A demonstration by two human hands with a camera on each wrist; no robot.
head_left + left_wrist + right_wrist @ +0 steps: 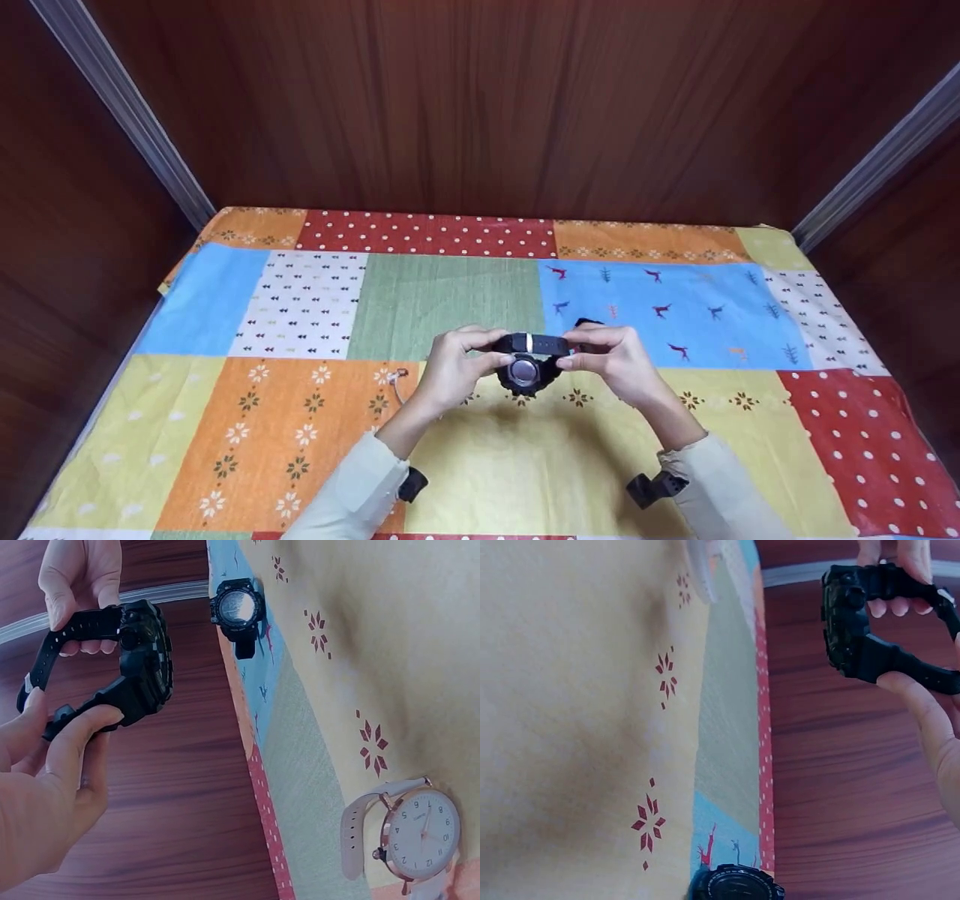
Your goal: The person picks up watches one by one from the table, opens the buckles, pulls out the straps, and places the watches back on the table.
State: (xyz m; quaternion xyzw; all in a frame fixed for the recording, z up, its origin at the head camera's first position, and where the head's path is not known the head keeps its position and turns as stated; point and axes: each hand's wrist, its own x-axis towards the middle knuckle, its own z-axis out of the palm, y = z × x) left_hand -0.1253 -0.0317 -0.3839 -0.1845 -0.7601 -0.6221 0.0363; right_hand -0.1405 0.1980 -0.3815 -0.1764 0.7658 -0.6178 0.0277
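Note:
Both hands hold a black chunky wristwatch (pixel 523 373) up above the table, one at each side. My left hand (pixel 459 369) pinches one side of its strap between thumb and fingers. The right hand (pixel 613 355) pinches the strap's other side. In the left wrist view, the held watch (pixel 146 652) shows its thick case edge-on, and the holed strap bends round into a loop. Fingers cover part of the strap, so whether it is buckled cannot be told. The right wrist view shows the same watch (pixel 846 622) with the right hand (pixel 934 724) gripping its strap.
A second black watch (pixel 238 607) lies on the patterned tablecloth (pixel 450 300), mostly behind the right hand in the head view. A pale-strapped watch with a white dial (pixel 424 832) lies near the left hand. A brown wooden panel (pixel 480 105) rises behind the table.

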